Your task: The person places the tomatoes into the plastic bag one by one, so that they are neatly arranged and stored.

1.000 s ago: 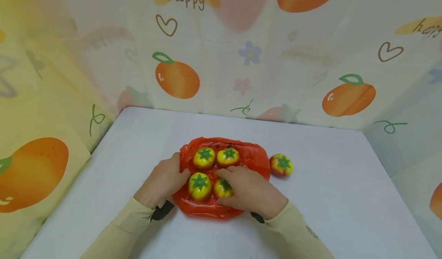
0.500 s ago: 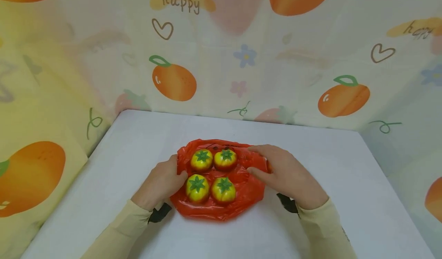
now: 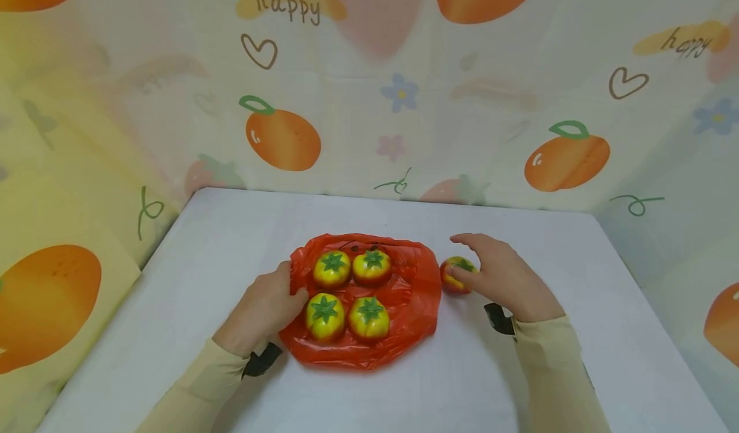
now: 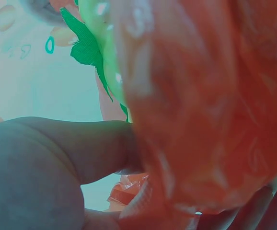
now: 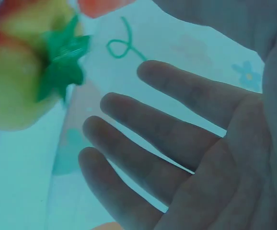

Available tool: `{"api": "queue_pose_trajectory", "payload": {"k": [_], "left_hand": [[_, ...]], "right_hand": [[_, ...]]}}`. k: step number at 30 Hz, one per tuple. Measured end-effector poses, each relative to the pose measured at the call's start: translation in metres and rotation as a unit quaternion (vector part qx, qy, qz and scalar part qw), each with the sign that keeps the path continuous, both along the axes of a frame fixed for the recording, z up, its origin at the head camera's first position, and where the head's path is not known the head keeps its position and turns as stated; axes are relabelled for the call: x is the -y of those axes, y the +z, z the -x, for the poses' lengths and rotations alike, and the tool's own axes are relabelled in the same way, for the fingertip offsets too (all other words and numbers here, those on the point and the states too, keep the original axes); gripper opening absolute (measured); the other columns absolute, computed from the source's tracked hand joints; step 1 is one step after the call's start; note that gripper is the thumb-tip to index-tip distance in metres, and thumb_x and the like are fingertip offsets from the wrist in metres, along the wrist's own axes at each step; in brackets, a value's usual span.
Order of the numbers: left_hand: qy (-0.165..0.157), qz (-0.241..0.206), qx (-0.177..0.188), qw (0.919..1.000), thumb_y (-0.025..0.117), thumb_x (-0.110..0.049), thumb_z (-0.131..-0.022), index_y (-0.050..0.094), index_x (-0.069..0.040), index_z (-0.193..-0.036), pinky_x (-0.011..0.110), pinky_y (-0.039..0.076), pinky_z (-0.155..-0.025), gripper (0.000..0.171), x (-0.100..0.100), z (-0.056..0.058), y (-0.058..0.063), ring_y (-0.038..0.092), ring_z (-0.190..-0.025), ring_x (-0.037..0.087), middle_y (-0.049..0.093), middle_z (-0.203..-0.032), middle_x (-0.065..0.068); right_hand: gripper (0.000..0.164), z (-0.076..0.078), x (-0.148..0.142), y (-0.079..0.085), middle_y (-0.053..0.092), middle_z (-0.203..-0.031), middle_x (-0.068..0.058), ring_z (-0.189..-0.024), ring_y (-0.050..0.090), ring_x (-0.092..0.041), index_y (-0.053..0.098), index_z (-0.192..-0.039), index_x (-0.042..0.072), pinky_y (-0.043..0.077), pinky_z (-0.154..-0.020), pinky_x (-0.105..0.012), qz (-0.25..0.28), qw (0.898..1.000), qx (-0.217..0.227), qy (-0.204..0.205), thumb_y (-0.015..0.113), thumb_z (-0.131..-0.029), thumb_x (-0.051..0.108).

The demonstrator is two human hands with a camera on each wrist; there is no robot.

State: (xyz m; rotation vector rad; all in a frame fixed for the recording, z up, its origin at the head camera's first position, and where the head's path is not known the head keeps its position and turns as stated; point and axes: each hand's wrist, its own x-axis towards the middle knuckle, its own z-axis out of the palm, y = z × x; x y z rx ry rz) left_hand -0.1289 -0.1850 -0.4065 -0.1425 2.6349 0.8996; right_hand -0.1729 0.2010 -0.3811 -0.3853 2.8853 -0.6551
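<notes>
In the head view a red plastic bag [image 3: 417, 305] lies spread on the table, with several yellow-and-red tomato-like fruits [image 3: 369, 322] with green star-shaped leaves on top. My left hand [image 3: 260, 308] pinches the bag's left edge between thumb and fingers; the left wrist view shows the bag's red film [image 4: 201, 105] bunched there. Right of the bag sits one more such fruit [image 3: 451, 285]. Close over it my right hand [image 3: 510, 276] is spread, its thumb overlapping the fruit. In the right wrist view the fingers [image 5: 177, 91] are extended and apart, with the fruit [image 5: 14, 91] beyond them.
The white table [image 3: 346, 401] meets a fruit-printed cloth backdrop [image 3: 346, 86] at its far edge. Similar cloth rises at the left and right sides. A dark wrist device [image 3: 499, 319] shows under the right wrist.
My right hand has moved right, from a fruit on the bag, across the bag's right edge, to the lone fruit beside it. My left hand keeps its hold on the bag.
</notes>
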Motion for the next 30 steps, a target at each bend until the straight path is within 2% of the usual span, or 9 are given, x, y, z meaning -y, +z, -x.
{"api": "queue_pose_trajectory", "payload": {"k": [7, 21, 30], "left_hand": [[-0.001, -0.001, -0.005, 1.0, 0.063, -0.022, -0.104, 0.039, 0.008, -0.154, 0.041, 0.068, -0.079, 0.063, 0.001, -0.001, -0.001, 0.07, -0.095, 0.024, 0.069, -0.133, 0.025], [0.003, -0.008, -0.001, 1.0, 0.062, -0.022, -0.104, 0.037, 0.007, -0.156, 0.039, 0.068, -0.075, 0.065, -0.001, 0.0, 0.001, 0.07, -0.093, 0.024, 0.068, -0.134, 0.026], [0.008, -0.013, 0.002, 0.9999, 0.062, -0.022, -0.104, 0.039, 0.007, -0.154, 0.039, 0.068, -0.076, 0.062, -0.001, -0.001, 0.002, 0.07, -0.093, 0.024, 0.069, -0.133, 0.025]], "right_hand": [[0.069, 0.008, -0.001, -0.015, 0.06, -0.157, -0.015, -0.147, 0.052, -0.041, 0.057, -0.155, 0.014, 0.044, -0.12, -0.066, -0.007, 0.998, 0.061, -0.015, 0.08, -0.095, 0.04], [0.062, 0.018, 0.001, -0.031, 0.072, -0.133, -0.012, -0.119, 0.065, -0.034, 0.063, -0.148, 0.009, 0.058, -0.105, -0.057, -0.024, 0.998, 0.063, -0.006, 0.082, -0.092, 0.03], [0.062, 0.018, 0.0, -0.031, 0.073, -0.131, -0.012, -0.117, 0.065, -0.033, 0.064, -0.146, 0.009, 0.058, -0.102, -0.056, -0.028, 0.998, 0.06, -0.009, 0.083, -0.092, 0.032]]}}
